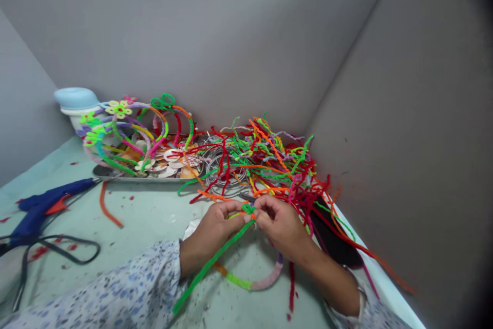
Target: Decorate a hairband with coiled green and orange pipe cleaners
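Observation:
Both hands meet over the front of the table, fingers pinched together. My left hand [221, 231] grips a green pipe cleaner [213, 259], whose long free end slants down to the lower left. Fingertips of my right hand [283, 224] close on the small green loops at its upper end. Below the hands curves a headband [265, 280] wrapped in orange, lime, pink and purple; its top runs up into the fingers, by the green loops. Exactly where the green piece joins the band is hidden by the fingers.
A metal tray [154, 180] holds seashells [167, 167], with finished flower headbands [119, 109] above it. A tangle of pipe cleaners [269, 149] and wire coils [223, 167] lies behind my hands. On the left are a blue glue gun [46, 206], its cord [73, 239] and a blue-lidded container [79, 100].

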`<state>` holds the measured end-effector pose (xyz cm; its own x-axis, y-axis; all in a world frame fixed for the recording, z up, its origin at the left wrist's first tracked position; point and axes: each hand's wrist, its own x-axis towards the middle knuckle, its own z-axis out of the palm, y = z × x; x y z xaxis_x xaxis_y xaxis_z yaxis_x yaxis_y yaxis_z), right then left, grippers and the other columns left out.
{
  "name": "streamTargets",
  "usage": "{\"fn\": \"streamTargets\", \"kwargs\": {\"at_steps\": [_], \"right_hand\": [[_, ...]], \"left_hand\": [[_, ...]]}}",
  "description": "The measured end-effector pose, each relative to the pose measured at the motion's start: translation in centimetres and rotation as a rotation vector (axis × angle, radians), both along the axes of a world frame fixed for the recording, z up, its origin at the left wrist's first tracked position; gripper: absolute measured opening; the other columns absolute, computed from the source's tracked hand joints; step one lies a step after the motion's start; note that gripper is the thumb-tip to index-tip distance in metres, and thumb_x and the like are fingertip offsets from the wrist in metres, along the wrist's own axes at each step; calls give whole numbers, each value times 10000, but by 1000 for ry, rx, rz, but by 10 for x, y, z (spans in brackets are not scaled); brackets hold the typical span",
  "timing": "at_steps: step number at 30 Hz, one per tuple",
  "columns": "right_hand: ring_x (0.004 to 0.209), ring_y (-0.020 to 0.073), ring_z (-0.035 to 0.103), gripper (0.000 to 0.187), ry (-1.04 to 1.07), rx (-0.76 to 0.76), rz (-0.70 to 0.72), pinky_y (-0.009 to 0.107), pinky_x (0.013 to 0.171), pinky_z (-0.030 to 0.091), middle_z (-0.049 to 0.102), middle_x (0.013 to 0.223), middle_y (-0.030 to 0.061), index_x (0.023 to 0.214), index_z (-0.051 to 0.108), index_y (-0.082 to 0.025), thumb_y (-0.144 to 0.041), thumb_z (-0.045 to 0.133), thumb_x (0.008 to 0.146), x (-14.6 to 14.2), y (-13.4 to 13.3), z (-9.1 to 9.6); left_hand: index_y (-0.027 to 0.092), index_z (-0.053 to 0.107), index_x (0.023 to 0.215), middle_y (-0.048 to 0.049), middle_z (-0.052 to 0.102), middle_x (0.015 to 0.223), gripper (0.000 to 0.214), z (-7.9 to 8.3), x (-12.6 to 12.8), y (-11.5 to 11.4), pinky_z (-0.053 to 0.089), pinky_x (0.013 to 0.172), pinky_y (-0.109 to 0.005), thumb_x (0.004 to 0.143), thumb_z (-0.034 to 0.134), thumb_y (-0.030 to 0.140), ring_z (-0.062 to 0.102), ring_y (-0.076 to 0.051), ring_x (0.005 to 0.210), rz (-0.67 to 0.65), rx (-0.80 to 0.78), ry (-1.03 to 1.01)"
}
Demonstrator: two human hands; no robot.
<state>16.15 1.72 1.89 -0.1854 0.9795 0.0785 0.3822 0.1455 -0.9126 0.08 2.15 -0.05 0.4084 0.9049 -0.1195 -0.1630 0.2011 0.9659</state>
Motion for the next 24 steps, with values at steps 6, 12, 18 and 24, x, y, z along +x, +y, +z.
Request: {"fn": "streamTargets", "kwargs": {"at_steps": [6, 12, 18, 24], "right_hand": [[523, 110, 440, 48, 41, 32, -63, 211, 493, 354, 479, 577, -47, 699, 509, -195, -186, 480, 736, -5, -3, -6], [529, 115, 455, 49, 71, 38, -110, 221, 503, 372, 504, 598, -38, 698, 505, -197, -192, 489, 744, -9, -5, -10], [527, 122, 476, 49, 81, 53, -159, 225, 494, 371, 521, 591, -34, 708, 509, -201, -210, 501, 755, -12, -8, -12], [527, 128, 490, 47, 108, 32, -179, 231, 491, 379, 532, 593, -27, 725, 529, -197, -221, 506, 759, -13, -9, -12]], "left_hand": [[139, 688, 876, -8, 638, 690, 249, 0, -1, 0, 378, 601, -219, 686, 695, 299, 540, -128, 631, 6, 13, -9], [145, 696, 864, -16, 660, 727, 220, 6, -1, -2, 395, 646, -225, 701, 682, 292, 559, -137, 667, 2, -15, -26], [148, 701, 861, -15, 663, 721, 218, 9, 0, -3, 395, 639, -228, 698, 684, 292, 559, -139, 658, 14, -6, -6], [141, 689, 808, -10, 650, 697, 175, 9, -1, -3, 394, 658, -229, 695, 693, 274, 560, -136, 675, 16, -13, -23]]}}
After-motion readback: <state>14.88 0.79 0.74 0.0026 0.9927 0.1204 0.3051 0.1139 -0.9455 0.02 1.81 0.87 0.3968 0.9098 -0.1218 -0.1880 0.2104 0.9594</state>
